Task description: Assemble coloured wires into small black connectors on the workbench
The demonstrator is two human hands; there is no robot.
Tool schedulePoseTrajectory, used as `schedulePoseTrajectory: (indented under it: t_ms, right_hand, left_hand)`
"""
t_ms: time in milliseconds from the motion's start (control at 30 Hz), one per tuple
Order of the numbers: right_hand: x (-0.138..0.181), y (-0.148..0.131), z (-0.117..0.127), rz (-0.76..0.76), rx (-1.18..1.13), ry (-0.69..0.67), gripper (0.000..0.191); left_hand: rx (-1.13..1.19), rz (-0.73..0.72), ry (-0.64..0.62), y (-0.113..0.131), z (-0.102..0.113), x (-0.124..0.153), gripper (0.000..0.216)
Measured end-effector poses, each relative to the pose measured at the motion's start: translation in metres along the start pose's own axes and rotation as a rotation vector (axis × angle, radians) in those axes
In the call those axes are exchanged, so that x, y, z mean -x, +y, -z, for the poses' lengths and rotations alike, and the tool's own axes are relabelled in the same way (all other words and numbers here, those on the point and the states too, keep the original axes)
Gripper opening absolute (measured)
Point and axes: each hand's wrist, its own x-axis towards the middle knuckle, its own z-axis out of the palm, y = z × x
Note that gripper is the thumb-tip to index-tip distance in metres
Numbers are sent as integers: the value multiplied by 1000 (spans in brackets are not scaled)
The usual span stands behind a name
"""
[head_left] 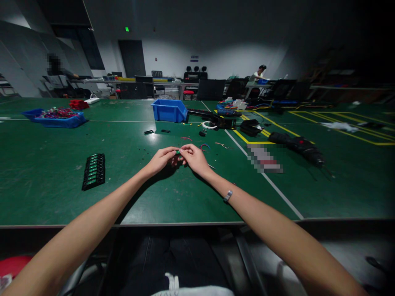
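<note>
My left hand [164, 159] and my right hand [193, 158] meet above the green table, their fingertips pinched together. Between them shows a small green piece [178, 152] that looks like a circuit board; the fingers cover most of it. Left of my hands lies a row of black holders with green boards [94, 170]. Two small black strips [149, 132] [166, 131] rest beyond my left hand. A short loop of red and blue wire [204, 146] lies just past my right hand.
A blue bin [169, 111] stands ahead, with a white ring [209, 125] near it. At the left, a blue tray [61, 119] holds colourful wires. A black power tool [298, 147] lies at the right. The table's front edge [182, 224] runs below my forearms. Two people are farther back.
</note>
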Motion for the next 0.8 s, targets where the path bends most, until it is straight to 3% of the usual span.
schedulePoseTrajectory:
  t_ms: [800]
  right_hand:
    - [0, -1, -2, 13, -11, 6, 33]
  left_hand:
    - [30, -12, -11, -1, 2, -1, 38]
